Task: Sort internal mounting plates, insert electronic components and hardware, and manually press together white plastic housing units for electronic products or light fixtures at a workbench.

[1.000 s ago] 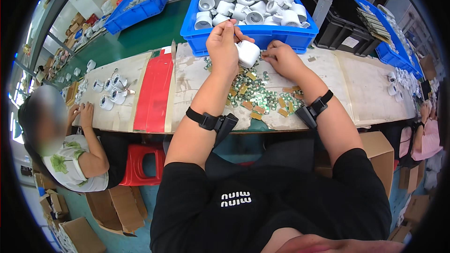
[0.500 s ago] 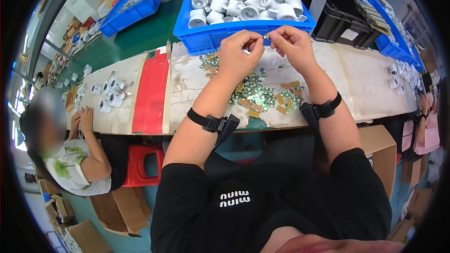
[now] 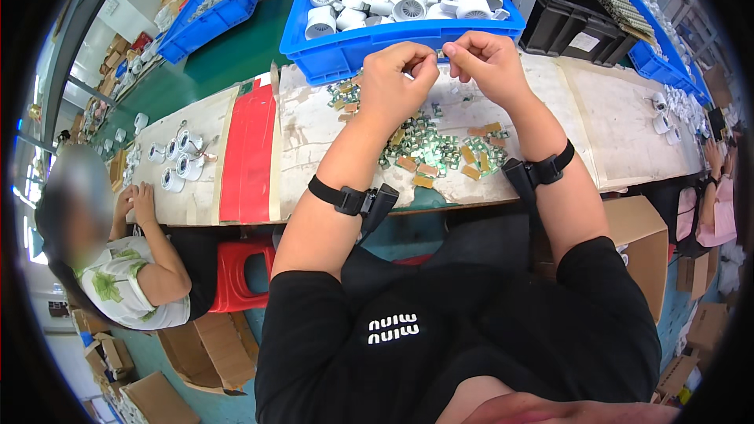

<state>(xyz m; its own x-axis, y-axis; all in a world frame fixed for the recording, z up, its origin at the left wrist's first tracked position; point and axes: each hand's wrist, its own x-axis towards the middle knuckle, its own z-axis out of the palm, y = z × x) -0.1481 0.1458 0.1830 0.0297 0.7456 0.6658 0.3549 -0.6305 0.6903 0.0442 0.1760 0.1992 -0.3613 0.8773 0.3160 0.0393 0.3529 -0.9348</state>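
Observation:
Both my hands meet above the table, just in front of a blue bin (image 3: pixel 314 71) heaped with white fan-like housings (image 3: pixel 408 8). A tiny circuit board (image 3: pixel 440 53) is pinched between the fingertips, mostly covered by them. My left hand (image 3: pixel 395 78) grips one side with thumb and forefinger, and my right hand (image 3: pixel 491 67) closes on the other. Below them lies a loose pile of small green circuit boards (image 3: pixel 432 149). Several tan rectangular pieces (image 3: pixel 469 155) are mixed in among these.
A red strip (image 3: pixel 250 157) crosses the table at left, beside several white housings (image 3: pixel 184 159). Another person (image 3: pixel 149 267) sits there near a red stool (image 3: pixel 239 275). A black crate (image 3: pixel 573 31) stands back right, and an open carton (image 3: pixel 640 243) is below the table.
The whole view has shifted slightly. My hands remain together at the bin's front edge, and the board between my fingertips shows less than before.

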